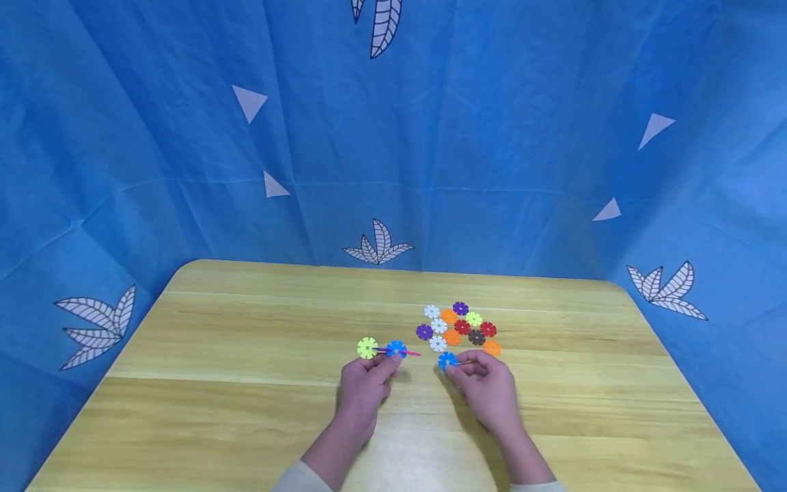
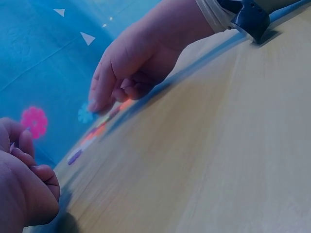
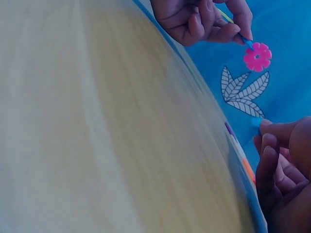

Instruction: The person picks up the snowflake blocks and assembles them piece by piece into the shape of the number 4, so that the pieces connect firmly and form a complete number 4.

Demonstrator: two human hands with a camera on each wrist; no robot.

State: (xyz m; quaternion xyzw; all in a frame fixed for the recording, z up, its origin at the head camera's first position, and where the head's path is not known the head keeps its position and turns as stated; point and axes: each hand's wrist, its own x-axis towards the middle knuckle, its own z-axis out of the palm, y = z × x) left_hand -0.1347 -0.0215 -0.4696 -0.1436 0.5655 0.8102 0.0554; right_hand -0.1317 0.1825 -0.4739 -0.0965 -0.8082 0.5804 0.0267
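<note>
Pale sleeves [image 1: 301, 478] nearest; my left hand [image 1: 364, 391] and right hand [image 1: 488, 389] held apart above the worktop [image 1: 246, 410], each pinching discs.
Left of and beyond my left fingers, a yellow-green disc [image 1: 363, 345] leads a short row: a dark edge-on disc [image 1: 381, 349], a blue disc [image 1: 396, 344] and a pink disc [image 1: 412, 353] pointing rightward, apparently slotted together. I pinch this row near the blue one, probably so both ends stay uncovered. Beyond the hands, mostly ahead of my right, loose discs [image 1: 462, 327] lie flat in a cluster, I'd judge for easy picking. My right thumb and fingers pinch a second blue disc [image 1: 445, 359] by its edge, perhaps to leave its left-hand notches free; it sits apart from the row.
</note>
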